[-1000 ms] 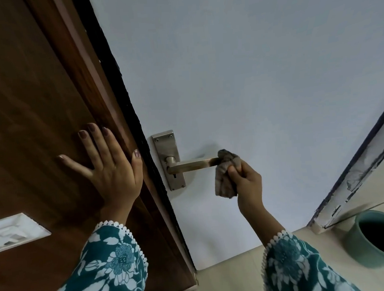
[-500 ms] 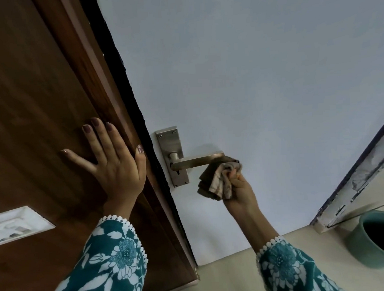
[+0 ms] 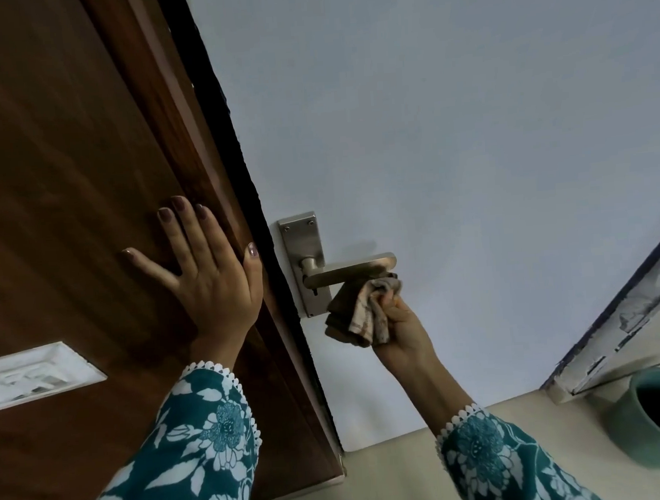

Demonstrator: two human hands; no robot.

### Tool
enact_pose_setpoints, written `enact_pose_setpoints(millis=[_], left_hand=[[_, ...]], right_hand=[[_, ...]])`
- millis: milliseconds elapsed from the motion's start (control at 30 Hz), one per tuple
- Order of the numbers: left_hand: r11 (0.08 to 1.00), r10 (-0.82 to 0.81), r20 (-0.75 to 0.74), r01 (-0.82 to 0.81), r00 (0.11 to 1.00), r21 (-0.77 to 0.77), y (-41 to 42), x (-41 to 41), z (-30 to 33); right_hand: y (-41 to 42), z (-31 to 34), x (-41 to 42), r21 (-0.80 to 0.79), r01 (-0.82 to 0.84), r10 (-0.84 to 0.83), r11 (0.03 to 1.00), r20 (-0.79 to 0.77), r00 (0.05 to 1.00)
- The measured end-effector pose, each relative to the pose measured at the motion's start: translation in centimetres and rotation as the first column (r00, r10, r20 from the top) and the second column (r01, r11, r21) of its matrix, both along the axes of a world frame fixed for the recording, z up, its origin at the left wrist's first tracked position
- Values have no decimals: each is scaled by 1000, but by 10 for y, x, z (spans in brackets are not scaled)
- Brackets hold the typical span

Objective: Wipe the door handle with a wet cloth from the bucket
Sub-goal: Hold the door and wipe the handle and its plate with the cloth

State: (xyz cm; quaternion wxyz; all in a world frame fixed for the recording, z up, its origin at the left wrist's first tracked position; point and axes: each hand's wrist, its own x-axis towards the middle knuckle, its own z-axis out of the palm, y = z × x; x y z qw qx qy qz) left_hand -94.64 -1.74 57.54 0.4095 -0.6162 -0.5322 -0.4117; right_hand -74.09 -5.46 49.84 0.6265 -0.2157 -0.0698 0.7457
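The left hand (image 3: pixel 209 281) lies flat and open against the brown wooden panel (image 3: pixel 62 190), fingers spread and pointing toward 12 o'clock, thumb out toward 10 o'clock, the little finger at the panel's dark edge. The right hand (image 3: pixel 398 323) reaches up from 5 o'clock with the wrist bent back, fingers closed tight around a bunched cloth (image 3: pixel 358 316).

The cloth is a crumpled beige-brown rag with faint stripes; its upper folds touch the underside of the door handle (image 3: pixel 351 272) near the lever's free end, and the rest hangs down toward 7 o'clock of the hand. The handle is a brushed-metal lever on an upright rectangular backplate (image 3: pixel 305 259), mounted on the pale door (image 3: pixel 450 143), lever pointing toward 3 o'clock. A teal bucket (image 3: pixel 641 423) stands on the floor (image 3: pixel 395 479) at 4 o'clock of the handle, well apart from it.

A second ago the cloth wrapped the lever's tip from the side; it has since dropped beneath the lever, leaving the tip bare. The left hand has kept its place on the panel.
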Motion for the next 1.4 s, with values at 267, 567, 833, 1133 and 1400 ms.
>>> enact_pose_setpoints(millis=[267,567,833,1133,1400], left_hand=[[1000,-1,-32,1,999,9,1,-4,-3],[999,22,-28,-21,999,33,4,-4,-5],[999,1,-29,-1,1000,33,4,-4,-5],[1000,2,-24,-2,1000,18,3,-3,-4],[1000,8,-24,-8,1000,7,2,-4,-4]], right_hand=[[4,0,-63,-24,-85,83,996,-84,993],[3,1,-46,-32,-94,89,995,-131,987],[1,-2,-41,-89,-129,113,988,-168,979],[-1,20,-78,-87,-275,242,957,-280,929],[2,1,-61,-158,-165,122,974,-251,960]])
